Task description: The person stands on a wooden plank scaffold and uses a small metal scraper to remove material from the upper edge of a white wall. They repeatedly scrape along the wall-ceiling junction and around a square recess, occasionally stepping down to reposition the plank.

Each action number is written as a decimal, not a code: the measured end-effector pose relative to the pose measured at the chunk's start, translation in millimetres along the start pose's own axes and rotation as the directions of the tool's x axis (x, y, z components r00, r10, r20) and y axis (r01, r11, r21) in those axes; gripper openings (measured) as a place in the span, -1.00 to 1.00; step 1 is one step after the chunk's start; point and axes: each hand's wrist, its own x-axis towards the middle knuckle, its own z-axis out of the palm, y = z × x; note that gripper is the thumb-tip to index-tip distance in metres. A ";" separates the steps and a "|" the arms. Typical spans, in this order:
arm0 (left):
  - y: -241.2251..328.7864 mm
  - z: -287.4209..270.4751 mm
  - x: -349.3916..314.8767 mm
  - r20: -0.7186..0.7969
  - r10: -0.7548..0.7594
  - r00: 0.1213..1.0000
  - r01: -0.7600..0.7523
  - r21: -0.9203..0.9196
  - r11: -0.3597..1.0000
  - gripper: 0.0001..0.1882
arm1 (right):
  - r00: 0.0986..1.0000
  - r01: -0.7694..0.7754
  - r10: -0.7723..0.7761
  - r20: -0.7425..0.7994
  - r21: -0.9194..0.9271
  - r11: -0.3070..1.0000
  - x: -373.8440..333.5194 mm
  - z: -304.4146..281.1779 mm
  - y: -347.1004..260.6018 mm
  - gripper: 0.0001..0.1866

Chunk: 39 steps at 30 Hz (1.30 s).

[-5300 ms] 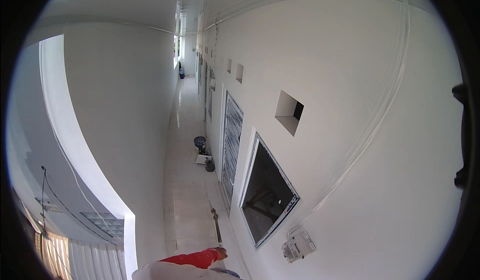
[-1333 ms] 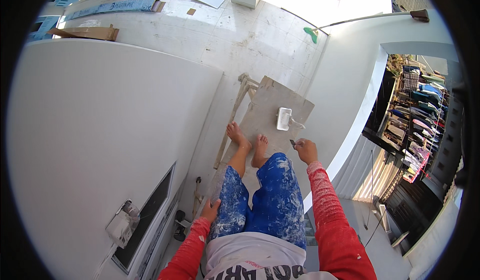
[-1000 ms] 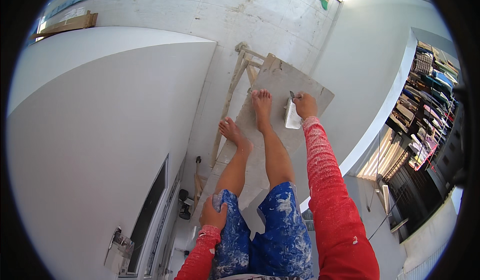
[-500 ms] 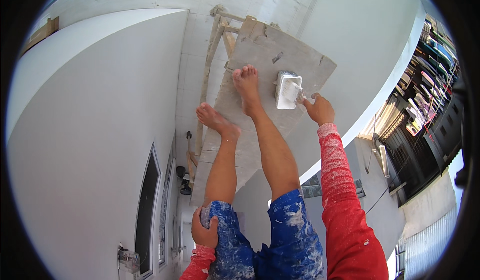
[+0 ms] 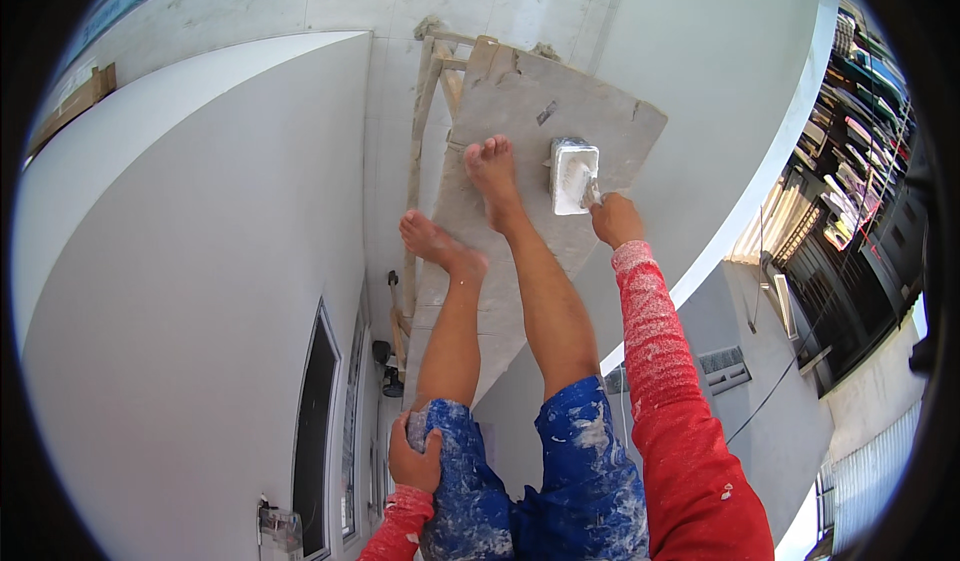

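A white rectangular tub (image 5: 575,178) holding white paste stands on a plank platform (image 5: 590,96), with its outside smeared. My right hand (image 5: 617,219) is at the tub's near right corner, its fingers closed round a paste-smeared putty knife (image 5: 592,194). The knife's far end reaches into the tub, and part of it is hidden by the paste and my fingers. Against the outer side of my left knee, on the blue shorts (image 5: 465,491) spotted with white, rests my left hand (image 5: 414,458), thumb apart from the fingers. Its fingertips are partly hidden.
My bare feet (image 5: 490,166) are on the platform, left of the tub. A wooden frame (image 5: 428,111) shows at the platform's left edge. Pale walls (image 5: 200,261) rise on both sides. Hanging clothes (image 5: 860,151) and a cable are farther off to the right.
My right hand has moved slightly left and closer to the tub, and its fingers have closed round the putty knife. My left hand stays at the knee.
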 end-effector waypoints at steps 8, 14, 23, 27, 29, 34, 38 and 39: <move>-1.8 -0.9 2.3 0.016 0.020 1.000 -0.021 0.005 1.000 -0.37 | 0.918 0.102 -0.041 -0.394 0.133 0.986 -50.4 41.3 4.9 -0.55; 2.0 -4.6 4.3 0.035 -0.007 0.999 0.007 -0.007 1.000 -0.38 | 0.944 0.121 -0.039 -0.327 0.236 0.964 -53.6 57.5 -2.2 -0.51; 13.4 -8.2 6.2 0.047 -0.010 0.999 0.010 -0.006 1.000 -0.39 | 0.960 0.092 -0.021 -0.279 0.241 0.966 -44.3 62.3 -10.1 -0.40; 14.8 -10.2 7.4 0.049 -0.005 0.999 0.006 -0.026 1.000 -0.39 | 0.979 -0.008 0.051 -0.197 0.215 0.977 -35.7 50.4 -13.3 -0.43; 15.5 -11.4 8.3 0.047 -0.002 0.999 0.004 -0.025 1.000 -0.40 | 0.985 -0.041 0.077 -0.157 0.218 0.975 -28.8 42.1 -13.9 -0.45; 12.2 -14.7 10.2 0.047 0.016 0.999 -0.014 -0.030 0.999 -0.40 | 0.996 -0.005 0.023 -0.081 0.216 0.976 -11.6 22.0 -6.6 -0.51; 4.9 -24.5 14.2 0.027 0.018 0.999 -0.017 -0.045 0.999 -0.41 | 0.990 -0.113 0.078 0.119 0.330 0.937 -21.0 1.6 -1.4 -0.45; 2.8 -29.2 15.3 0.017 0.025 1.000 -0.024 -0.050 0.998 -0.40 | 0.993 -0.094 0.074 0.091 0.230 0.969 -26.7 -3.1 -4.2 -0.46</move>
